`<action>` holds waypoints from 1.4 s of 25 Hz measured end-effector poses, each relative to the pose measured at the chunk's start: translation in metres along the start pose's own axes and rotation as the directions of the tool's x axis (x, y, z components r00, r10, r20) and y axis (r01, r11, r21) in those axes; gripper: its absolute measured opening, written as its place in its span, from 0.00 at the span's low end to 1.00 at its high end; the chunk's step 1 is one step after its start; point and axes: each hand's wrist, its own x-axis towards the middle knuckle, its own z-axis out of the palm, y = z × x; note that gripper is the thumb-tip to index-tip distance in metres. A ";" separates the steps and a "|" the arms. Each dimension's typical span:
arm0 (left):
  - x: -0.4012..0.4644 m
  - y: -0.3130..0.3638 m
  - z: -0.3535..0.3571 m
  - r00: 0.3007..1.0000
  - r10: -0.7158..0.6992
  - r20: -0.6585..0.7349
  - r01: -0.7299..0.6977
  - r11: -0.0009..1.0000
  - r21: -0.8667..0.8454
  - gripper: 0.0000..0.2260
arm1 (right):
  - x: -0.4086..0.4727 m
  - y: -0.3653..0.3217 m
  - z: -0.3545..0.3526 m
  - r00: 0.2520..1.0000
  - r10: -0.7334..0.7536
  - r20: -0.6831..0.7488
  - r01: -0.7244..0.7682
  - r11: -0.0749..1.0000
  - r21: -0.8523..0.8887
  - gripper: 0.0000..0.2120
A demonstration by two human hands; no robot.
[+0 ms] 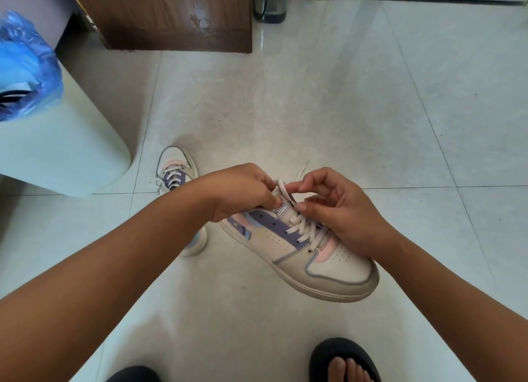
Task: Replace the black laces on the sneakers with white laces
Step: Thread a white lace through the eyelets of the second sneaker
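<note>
A white sneaker (323,270) with purple and pink panels is held above the floor, toe pointing lower right, threaded with a white lace (307,228). My left hand (243,190) grips the shoe's collar near the tongue label. My right hand (340,207) pinches the white lace at the top eyelets, and a loose lace end (303,170) sticks up past my fingers. A second sneaker (175,170) with white laces stands on the floor behind my left forearm, partly hidden. No black laces are visible.
A pale green bin (65,141) with a blue plastic bag (25,67) stands at left. A brown wooden cabinet (171,15) and a grey water jug (271,1) are at the back. My feet in black slippers (343,358) are at the bottom.
</note>
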 end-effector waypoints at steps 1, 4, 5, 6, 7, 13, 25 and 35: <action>-0.001 0.000 0.000 1.000 -0.003 0.010 0.004 1.000 -0.018 0.06 | 0.000 0.000 -0.001 1.000 -0.028 0.003 0.028 0.998 -0.052 0.11; -0.001 0.000 0.001 1.000 -0.005 0.031 0.006 0.999 -0.039 0.07 | 0.003 0.002 -0.004 0.999 -0.026 0.031 0.026 1.000 0.009 0.12; -0.001 0.000 0.001 1.000 -0.003 0.031 0.004 0.999 -0.038 0.07 | 0.003 0.002 -0.004 0.999 -0.001 0.044 -0.003 0.997 0.080 0.12; -0.001 -0.001 0.001 1.000 -0.002 0.030 0.003 0.999 -0.035 0.07 | 0.003 0.003 -0.004 0.998 0.029 0.059 -0.037 0.989 0.144 0.12; -0.001 -0.001 0.001 1.000 -0.004 0.030 0.005 0.999 -0.033 0.07 | 0.003 0.004 -0.004 0.996 0.051 0.072 -0.063 0.982 0.175 0.12; -0.002 0.000 0.002 1.000 -0.014 0.023 0.014 1.000 -0.013 0.07 | 0.003 0.003 -0.001 0.995 0.080 -0.055 -0.073 0.989 0.126 0.14; 0.004 -0.003 0.009 0.997 -0.063 -0.039 0.068 0.988 0.137 0.07 | 0.034 0.004 -0.014 0.795 0.567 -0.215 -0.142 0.519 0.843 0.08; -0.007 -0.072 -0.013 0.931 -0.136 0.338 0.030 0.953 0.302 0.11 | 0.064 0.041 -0.126 0.581 0.678 -0.450 0.094 0.493 0.865 0.08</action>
